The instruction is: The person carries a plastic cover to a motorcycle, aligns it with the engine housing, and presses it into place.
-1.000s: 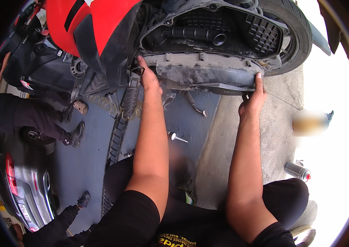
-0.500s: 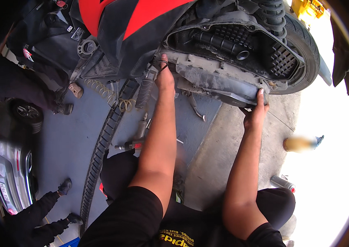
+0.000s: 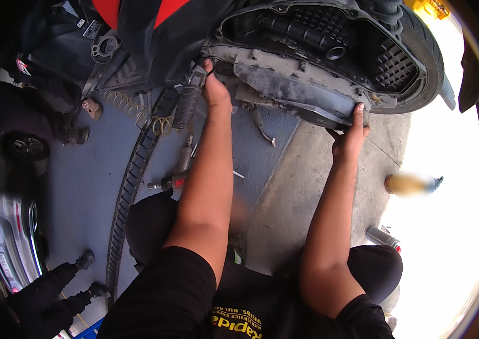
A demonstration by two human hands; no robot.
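A scooter lies tilted in front of me, its red and black body (image 3: 154,28) at the top and its dirty grey underside cover (image 3: 293,85) facing me. My left hand (image 3: 215,90) grips the left end of that cover, beside a black ribbed footrest (image 3: 187,101). At the cover's right lower edge my right hand (image 3: 350,135) holds on with its fingers curled over the rim. The rear tyre (image 3: 423,51) sits behind the cover at the upper right.
A power tool (image 3: 174,178) and a small metal bit (image 3: 238,174) lie on the blue-grey floor. A long ribbed rubber strip (image 3: 129,192) runs down the floor. A spray can (image 3: 383,238) rests on the concrete at right. A person's legs (image 3: 53,282) stand lower left by a car (image 3: 7,237).
The view has shifted so the scooter sits higher and further right. Both hands stay on the grey underside cover. The standing person's legs at left have moved down the picture.
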